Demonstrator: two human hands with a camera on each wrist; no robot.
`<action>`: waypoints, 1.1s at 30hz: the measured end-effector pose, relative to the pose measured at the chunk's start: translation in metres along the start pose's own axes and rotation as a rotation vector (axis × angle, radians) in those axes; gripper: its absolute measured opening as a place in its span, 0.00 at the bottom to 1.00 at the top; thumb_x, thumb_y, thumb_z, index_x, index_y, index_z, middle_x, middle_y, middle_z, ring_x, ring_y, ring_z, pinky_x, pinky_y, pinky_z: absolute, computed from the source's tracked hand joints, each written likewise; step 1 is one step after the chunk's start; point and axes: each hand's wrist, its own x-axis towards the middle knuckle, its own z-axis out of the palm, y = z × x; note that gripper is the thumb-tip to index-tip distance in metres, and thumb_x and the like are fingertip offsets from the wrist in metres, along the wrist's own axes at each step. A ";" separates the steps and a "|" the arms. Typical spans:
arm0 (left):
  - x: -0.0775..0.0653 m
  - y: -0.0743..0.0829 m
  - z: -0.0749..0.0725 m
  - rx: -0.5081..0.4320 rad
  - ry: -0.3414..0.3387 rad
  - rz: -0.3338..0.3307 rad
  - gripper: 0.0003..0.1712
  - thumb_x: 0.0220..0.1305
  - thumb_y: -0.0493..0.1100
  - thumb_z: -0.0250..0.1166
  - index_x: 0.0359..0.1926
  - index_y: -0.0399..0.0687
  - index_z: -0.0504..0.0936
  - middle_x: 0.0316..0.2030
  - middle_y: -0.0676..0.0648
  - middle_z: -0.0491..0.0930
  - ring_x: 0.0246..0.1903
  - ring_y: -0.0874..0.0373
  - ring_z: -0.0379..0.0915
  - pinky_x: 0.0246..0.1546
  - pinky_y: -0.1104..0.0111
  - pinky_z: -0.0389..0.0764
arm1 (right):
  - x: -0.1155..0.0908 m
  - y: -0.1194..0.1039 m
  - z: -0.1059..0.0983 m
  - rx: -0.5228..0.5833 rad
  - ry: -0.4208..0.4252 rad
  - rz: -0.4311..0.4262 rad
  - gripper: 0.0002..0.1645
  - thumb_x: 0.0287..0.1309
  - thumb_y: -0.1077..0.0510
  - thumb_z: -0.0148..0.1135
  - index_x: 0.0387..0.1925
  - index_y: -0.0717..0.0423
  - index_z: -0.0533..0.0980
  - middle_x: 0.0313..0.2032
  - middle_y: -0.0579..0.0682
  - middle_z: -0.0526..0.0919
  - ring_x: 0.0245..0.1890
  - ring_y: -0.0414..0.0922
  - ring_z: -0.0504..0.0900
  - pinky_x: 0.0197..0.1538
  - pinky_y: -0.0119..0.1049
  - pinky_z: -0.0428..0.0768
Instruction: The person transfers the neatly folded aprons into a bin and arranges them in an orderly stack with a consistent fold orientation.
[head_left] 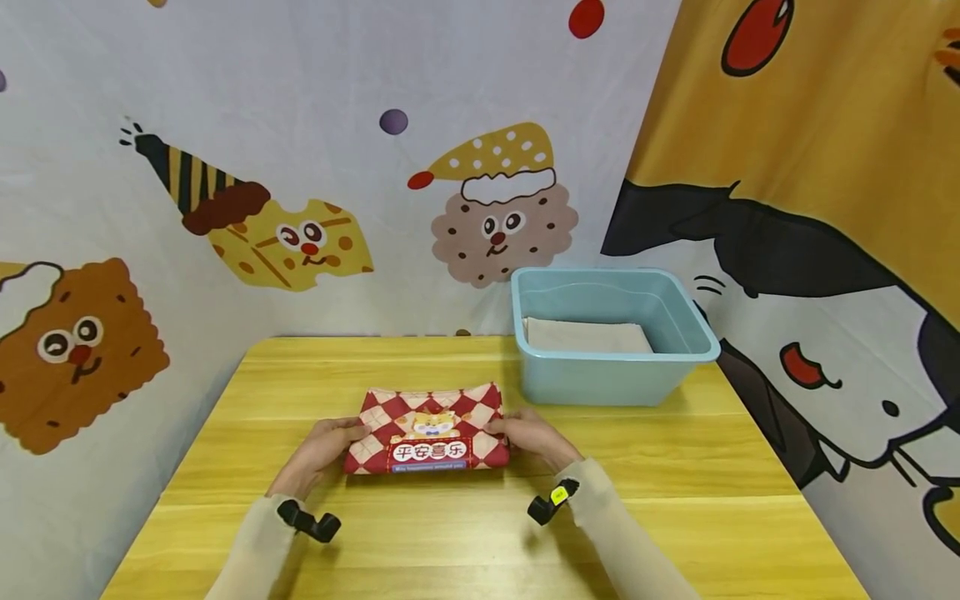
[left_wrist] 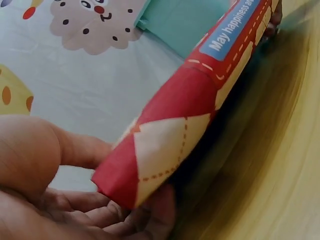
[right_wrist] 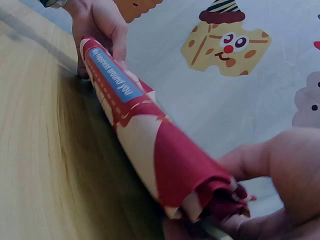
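A folded red-and-cream checked cloth (head_left: 431, 429) is held level at the middle of the table, its printed animal and lettering facing up. My left hand (head_left: 324, 450) grips its left end, thumb on top and fingers underneath. At the opposite end, my right hand (head_left: 536, 437) pinches the cloth the same way. Both wrist views show a dark gap between the cloth's lower edge and the wood. In the right wrist view, several fabric layers show at the end of the cloth (right_wrist: 175, 165) beside the right thumb.
A light blue plastic bin (head_left: 600, 379) stands at the table's back right, with a beige folded item (head_left: 588, 336) inside. The wooden table (head_left: 420, 533) meets a cartoon-printed curtain (head_left: 315, 83) at its far edge. Black camera straps sit on both wrists.
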 end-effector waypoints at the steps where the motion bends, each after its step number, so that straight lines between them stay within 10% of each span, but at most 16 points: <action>1: 0.001 0.000 0.000 -0.030 -0.020 0.005 0.38 0.65 0.47 0.58 0.67 0.29 0.57 0.54 0.36 0.74 0.44 0.55 0.76 0.44 0.63 0.80 | 0.000 0.001 0.000 0.030 -0.015 -0.014 0.13 0.54 0.53 0.63 0.29 0.61 0.77 0.23 0.45 0.77 0.24 0.38 0.73 0.28 0.29 0.71; 10: -0.002 0.005 0.009 -0.272 -0.058 0.012 0.36 0.66 0.39 0.55 0.70 0.36 0.50 0.59 0.33 0.65 0.47 0.52 0.74 0.46 0.59 0.79 | 0.005 0.011 -0.003 0.456 -0.217 -0.030 0.33 0.52 0.62 0.59 0.60 0.70 0.62 0.47 0.57 0.78 0.43 0.47 0.81 0.49 0.44 0.80; 33: -0.016 0.014 0.001 -0.432 -0.126 0.044 0.40 0.66 0.51 0.58 0.72 0.47 0.49 0.49 0.48 0.74 0.45 0.57 0.76 0.45 0.61 0.79 | -0.012 -0.001 -0.015 0.650 -0.357 -0.094 0.37 0.63 0.48 0.56 0.69 0.45 0.52 0.52 0.52 0.79 0.47 0.48 0.82 0.48 0.44 0.80</action>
